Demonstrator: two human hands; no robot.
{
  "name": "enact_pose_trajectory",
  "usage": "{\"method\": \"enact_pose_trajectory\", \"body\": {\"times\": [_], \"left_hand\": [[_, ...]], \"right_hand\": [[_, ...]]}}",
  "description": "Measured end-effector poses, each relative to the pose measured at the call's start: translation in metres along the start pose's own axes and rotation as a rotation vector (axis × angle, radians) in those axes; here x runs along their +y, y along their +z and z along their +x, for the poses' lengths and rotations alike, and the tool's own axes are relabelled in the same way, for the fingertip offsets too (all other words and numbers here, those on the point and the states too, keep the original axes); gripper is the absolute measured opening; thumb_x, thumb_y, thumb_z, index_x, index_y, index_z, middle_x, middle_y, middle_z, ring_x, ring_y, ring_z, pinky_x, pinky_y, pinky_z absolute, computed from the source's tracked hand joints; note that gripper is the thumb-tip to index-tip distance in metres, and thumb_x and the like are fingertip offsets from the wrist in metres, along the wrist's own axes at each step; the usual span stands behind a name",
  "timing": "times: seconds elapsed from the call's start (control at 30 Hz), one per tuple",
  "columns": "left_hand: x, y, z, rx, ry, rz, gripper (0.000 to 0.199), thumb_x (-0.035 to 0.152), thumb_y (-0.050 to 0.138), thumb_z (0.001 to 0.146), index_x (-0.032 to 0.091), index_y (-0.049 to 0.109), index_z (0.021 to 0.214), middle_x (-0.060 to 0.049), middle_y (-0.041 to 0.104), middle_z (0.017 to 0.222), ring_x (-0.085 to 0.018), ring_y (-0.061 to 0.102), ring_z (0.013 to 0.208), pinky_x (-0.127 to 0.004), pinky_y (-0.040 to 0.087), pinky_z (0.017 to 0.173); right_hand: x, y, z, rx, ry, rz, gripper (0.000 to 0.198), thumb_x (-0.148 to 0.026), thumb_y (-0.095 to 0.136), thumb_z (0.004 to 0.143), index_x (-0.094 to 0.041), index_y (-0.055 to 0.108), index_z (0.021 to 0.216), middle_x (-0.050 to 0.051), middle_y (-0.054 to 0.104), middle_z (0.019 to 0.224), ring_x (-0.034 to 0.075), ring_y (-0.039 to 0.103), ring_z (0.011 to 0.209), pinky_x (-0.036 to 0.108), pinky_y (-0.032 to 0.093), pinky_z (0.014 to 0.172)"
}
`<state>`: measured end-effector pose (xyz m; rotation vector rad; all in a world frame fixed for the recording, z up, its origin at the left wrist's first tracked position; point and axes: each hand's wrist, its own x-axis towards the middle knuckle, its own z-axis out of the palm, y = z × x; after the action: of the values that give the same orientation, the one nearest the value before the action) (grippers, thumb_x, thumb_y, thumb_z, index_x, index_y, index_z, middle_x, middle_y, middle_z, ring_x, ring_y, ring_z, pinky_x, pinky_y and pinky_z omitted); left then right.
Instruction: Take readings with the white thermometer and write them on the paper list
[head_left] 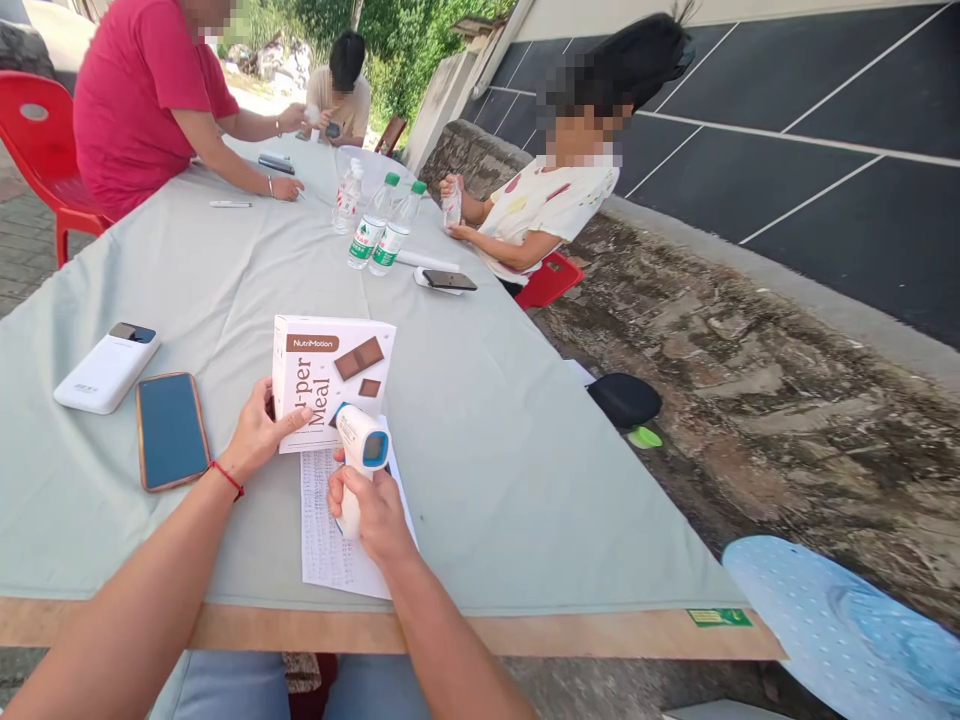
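White plastic first, going left to right: spotting a power bank (106, 370) lying on the pale tablecloth (525, 450), then passing a phone (174, 430) in a brown case, lying face up. Next along, seeing the left hand (255, 432) gripping a white box (334, 384) near its lower left corner, thumb across the front, fingers tucked around the side and back. Finding that box upright in front of the body, at the far end of a printed sheet (319, 540); not managing to tell resting from hovering. Further right, seeing the right hand (377, 510) closed snugly around the handle of a white and blue thermometer gun (352, 428), but not being able to make out a pressed or loose trigger. Also seeing the gun's nose overlapping the box's lower right; not managing to tell touching from just beside

As for doing this bit well, suggesting (just going by looks) bracing the box steady with the left, holding the thumb clear of the nose, aiming square at the flat face and tilting the screen toward the eyes

Looks-wise, again from the left: reading a brown NutriMotion label up top, big brown lettering running upward, partly covered, then chocolate pieces printed on the right. Noticing pretty crisp edges. On the gun, seeing a greyish screen in a blue rim, any digits being too small for reading
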<state>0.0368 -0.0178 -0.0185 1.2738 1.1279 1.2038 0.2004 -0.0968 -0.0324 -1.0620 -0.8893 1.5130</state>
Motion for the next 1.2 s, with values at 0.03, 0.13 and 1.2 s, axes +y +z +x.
{"method": "enact_pose_trajectory", "body": {"times": [0.03,0.13,1.2], "left_hand": [[0.000,0.000,0.000,-0.003,-0.003,-0.004,0.071,0.054,0.078,0.064,0.015,0.047,0.114,-0.011,0.061,0.117,-0.027,0.059,0.110,-0.038,0.050,0.091],[0.000,0.001,-0.001,-0.007,-0.009,-0.008,0.072,0.054,0.078,0.065,0.015,0.046,0.116,-0.012,0.060,0.118,-0.027,0.058,0.111,-0.039,0.050,0.091],[-0.002,-0.004,-0.002,0.209,0.130,0.179,0.081,0.049,0.081,0.063,0.019,0.038,0.125,-0.011,0.055,0.123,-0.026,0.055,0.112,-0.037,0.048,0.089]], "right_hand": [[0.000,0.000,0.000,0.002,0.002,0.002,0.042,-0.049,0.066,0.074,-0.017,0.050,0.097,-0.006,0.049,0.054,0.012,0.045,0.045,0.024,0.034,0.046],[-0.002,0.001,0.000,-0.001,0.010,0.020,0.045,-0.049,0.066,0.074,-0.017,0.050,0.102,-0.006,0.050,0.056,0.012,0.045,0.046,0.024,0.035,0.046],[-0.015,-0.015,0.000,0.127,-0.108,0.011,0.049,-0.048,0.065,0.075,-0.017,0.049,0.109,-0.003,0.054,0.065,0.014,0.050,0.055,0.027,0.039,0.053]]}}
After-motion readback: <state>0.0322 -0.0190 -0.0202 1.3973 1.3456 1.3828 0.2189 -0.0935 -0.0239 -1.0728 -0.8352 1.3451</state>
